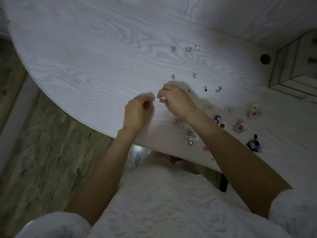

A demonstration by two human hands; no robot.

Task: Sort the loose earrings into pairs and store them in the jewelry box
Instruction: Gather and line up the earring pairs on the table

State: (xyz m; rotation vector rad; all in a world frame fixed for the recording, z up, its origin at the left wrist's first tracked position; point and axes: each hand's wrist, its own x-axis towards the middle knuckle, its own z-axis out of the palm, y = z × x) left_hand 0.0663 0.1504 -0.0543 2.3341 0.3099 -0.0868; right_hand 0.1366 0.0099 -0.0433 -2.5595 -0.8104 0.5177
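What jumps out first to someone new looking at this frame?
Both hands at centre: the left hand and right hand each pinch a small metallic earring above the white table. More loose earrings scatter to the right, and the glass jewelry box sits at the far right edge.

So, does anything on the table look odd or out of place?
Mostly no. One small pink piece lies at the table edge near the person, where it could fall; the other earrings lie further in.
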